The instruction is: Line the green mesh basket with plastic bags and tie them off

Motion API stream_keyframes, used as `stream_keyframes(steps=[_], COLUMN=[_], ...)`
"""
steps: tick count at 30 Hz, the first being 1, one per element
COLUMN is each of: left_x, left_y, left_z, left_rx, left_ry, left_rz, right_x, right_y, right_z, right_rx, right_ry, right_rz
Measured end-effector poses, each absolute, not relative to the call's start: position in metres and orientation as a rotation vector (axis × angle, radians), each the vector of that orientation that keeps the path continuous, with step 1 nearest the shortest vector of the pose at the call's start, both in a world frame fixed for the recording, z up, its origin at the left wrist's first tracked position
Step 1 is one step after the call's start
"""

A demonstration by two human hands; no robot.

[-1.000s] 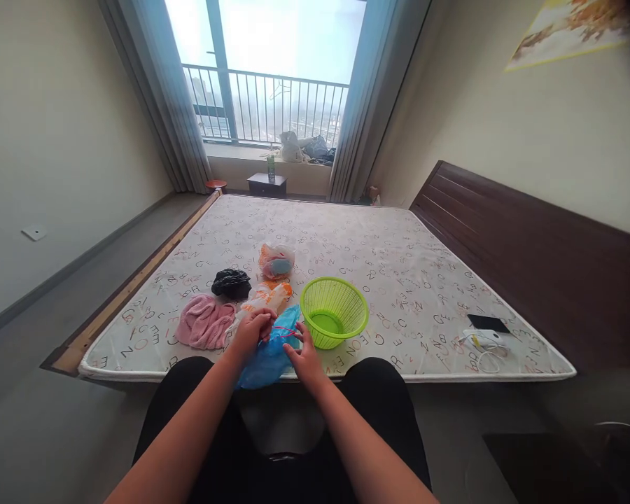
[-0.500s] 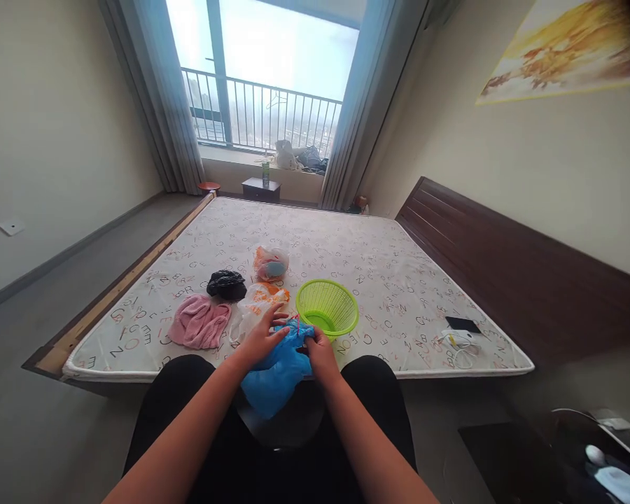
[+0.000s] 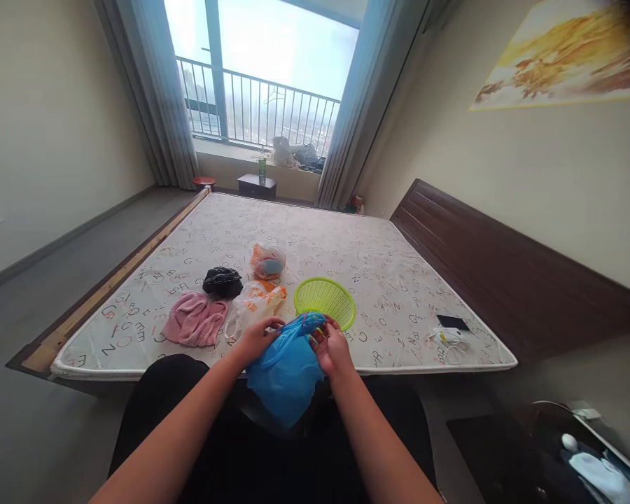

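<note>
A blue plastic bag [image 3: 286, 378] hangs between my knees, bulging at the bottom and gathered at the top. My left hand [image 3: 260, 340] holds its left side with curled fingers. My right hand [image 3: 334, 347] pinches the gathered top from the right, fingers bent, palm partly turned up. A thin red strip shows at the gathered neck. Right behind the bag's top stands a light green plastic basket [image 3: 325, 299], its near rim partly covered by the bag. Near my left hand lies a white plastic bag with orange print [image 3: 256, 302].
On the mattress [image 3: 393, 301] lie a pink towel-like cloth [image 3: 195, 320], a black plastic bag [image 3: 222, 281] and a clear-and-orange bag [image 3: 268, 261]. A black phone-like slab [image 3: 452, 322] and white cable [image 3: 450, 341] are at right. The headboard [image 3: 483, 238] runs along the right wall.
The bag's neck has risen slightly and its body hangs fuller between my hands. My left hand's fingers, spread before, have curled onto the bag. My right hand has turned its palm up.
</note>
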State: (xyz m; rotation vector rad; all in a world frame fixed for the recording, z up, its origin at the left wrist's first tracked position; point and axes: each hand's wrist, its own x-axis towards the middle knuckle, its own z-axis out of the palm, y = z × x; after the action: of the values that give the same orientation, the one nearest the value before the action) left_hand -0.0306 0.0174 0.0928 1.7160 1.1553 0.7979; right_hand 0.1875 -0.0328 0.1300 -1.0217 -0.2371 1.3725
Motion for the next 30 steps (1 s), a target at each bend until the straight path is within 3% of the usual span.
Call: stream_keyframes(steps=[19,24,30], left_x=[-0.038,-0.043,-0.014], left_y=[0.029,0.037,0.001], left_z=[0.084,0.08,0.111], left_rx=[1.866,1.871,2.152], left_ry=[1.393,1.41,1.368], left_rz=[0.827,0.877,1.103], right_x=[0.256,0.256,0.228], right_y=[-0.041,-0.044,-0.053], right_z=[0.142,0.148,0.158], right_rx=[-1.092,-0.973,-0.855], right_ry=[-0.06,-0.121,-0.294], right_rz=[0.939,1.059,1.281])
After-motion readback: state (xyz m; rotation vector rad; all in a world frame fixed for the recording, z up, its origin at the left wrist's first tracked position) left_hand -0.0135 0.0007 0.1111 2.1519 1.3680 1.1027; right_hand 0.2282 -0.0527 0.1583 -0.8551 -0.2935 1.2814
